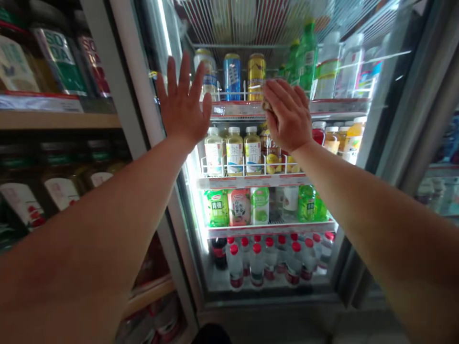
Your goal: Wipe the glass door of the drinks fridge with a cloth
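Observation:
My left hand (183,102) is raised with its fingers spread wide and holds nothing, just in front of the left frame (143,95) of an open drinks fridge. My right hand (287,114) lies palm-down against the price rail of the upper shelf (236,109), fingers together. A small beige thing (266,105) shows under its thumb side; I cannot make out what it is. Behind the hands stand a blue can (232,76) and a gold can (256,76).
Pale tea bottles (234,150) fill the shelf below, green bottles (217,208) the one under that, and red-capped water bottles (256,263) the bottom. The glass door (376,86) stands open at the right. A wooden shelf (57,119) with bottles is at the left.

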Tool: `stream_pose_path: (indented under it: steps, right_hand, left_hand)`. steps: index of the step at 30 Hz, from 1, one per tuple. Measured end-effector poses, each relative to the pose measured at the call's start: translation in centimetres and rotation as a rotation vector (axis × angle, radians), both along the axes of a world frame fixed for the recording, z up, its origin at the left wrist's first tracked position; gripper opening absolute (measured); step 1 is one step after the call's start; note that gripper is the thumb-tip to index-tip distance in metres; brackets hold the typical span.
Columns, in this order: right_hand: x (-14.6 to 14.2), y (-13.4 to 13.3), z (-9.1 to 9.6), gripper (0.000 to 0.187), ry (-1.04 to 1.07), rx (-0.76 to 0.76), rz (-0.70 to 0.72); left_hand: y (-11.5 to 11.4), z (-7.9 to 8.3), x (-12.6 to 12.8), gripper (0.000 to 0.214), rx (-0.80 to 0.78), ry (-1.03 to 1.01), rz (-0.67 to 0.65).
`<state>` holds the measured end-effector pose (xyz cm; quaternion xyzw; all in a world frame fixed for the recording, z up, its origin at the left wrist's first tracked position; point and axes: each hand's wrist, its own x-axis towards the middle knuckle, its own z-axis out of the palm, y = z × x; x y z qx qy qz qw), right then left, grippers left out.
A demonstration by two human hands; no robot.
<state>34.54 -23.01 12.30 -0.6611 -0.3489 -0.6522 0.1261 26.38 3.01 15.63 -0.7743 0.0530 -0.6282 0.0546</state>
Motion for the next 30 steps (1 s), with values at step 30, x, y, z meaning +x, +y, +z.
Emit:
stream_pose_path:
  steps: [30]
  right_hand:
    - [-0.7, -0.1, -1.2, 0.055, -0.008, -0.042, -0.066]
  left_hand:
    - [-0.3, 0.0, -0.8, 0.056, 0.078, 0.006, 0.305]
